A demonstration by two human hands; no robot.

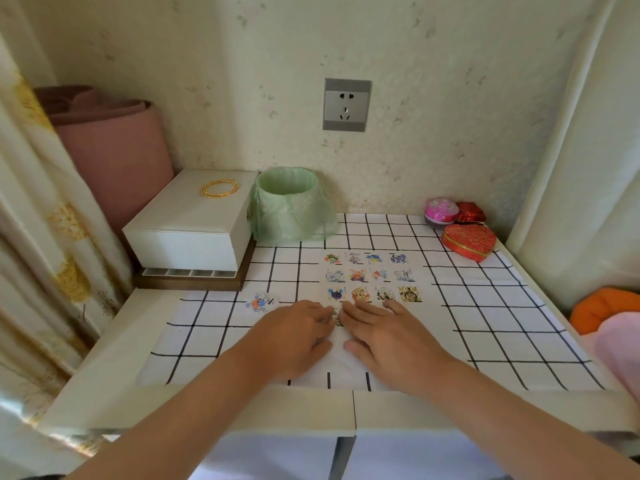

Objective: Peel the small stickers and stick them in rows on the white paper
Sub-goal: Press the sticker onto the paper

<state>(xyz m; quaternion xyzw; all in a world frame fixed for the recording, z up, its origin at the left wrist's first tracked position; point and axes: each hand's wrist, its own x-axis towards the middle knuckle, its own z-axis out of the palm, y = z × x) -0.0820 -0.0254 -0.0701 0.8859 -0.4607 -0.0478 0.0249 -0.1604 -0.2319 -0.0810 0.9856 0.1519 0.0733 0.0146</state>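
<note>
A white paper (341,362) lies on the checked cloth, with small cartoon stickers (372,277) stuck on it in three rows. Just below the third row's left end, a small sticker (337,319) shows between my two hands' fingertips. My left hand (294,337) rests on the paper with its fingertips at the sticker's left edge. My right hand (388,341) lies flat beside it, its straight fingers touching the sticker's right edge. Most of that sticker is hidden by the fingers. A small pile of loose stickers (260,303) lies to the left on the cloth.
At the back left stands a white box (194,220) with a gold bangle on it, beside a green-lined bin (289,206). A red heart-shaped box (469,242) and a pink round box (440,209) stand at the back right. Orange and pink cloth (602,313) lies at the right edge.
</note>
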